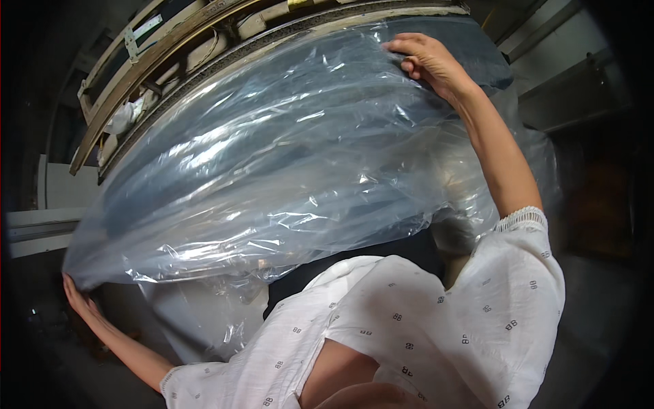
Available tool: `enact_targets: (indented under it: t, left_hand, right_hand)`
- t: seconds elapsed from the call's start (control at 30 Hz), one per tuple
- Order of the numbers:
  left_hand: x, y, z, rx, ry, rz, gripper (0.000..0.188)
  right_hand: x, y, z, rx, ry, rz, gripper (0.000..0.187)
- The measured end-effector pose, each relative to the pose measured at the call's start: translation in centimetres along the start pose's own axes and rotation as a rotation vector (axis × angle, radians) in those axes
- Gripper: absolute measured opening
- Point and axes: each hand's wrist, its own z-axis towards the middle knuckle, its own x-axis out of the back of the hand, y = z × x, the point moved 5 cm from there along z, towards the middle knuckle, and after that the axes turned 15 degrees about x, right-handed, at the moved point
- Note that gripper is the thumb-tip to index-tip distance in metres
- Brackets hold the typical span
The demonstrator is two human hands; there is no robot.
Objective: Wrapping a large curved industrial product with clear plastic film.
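Note:
A large clear plastic sheet, wrinkled and shiny, spreads across the middle of the view over a dark, flat surface. The dark surface shows bare at the far right, beyond the sheet's edge. At the far side, my right hand has its fingers bent and drawn together on the far right edge of the sheet, with the arm stretched forward. Low at the left, my left hand closes on the sheet's near left corner, pulling it taut; its fingertips are partly hidden. Loose plastic hangs down on my near side.
Along the far side runs a worn frame with wooden and metal rails. A crumpled white piece lies within it. Pale beams stand at the left, and a grey metal structure stands at the right.

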Motion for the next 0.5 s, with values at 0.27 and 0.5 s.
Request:
enact_targets:
  t: [0.27,0.5]
  left_hand:
    - [9.2,-6.7,-4.2,0.117,0.12,0.113,0.052]
    - [14.0,-4.8,-2.1,-0.115,0.195,1.018,0.043]
  right_hand:
    - [-3.0,-0.4,0.0,0.228,-0.163,-0.374,0.033]
    - [-3.2,0.2,-1.0,0.4,-0.198,-0.031,0.029]
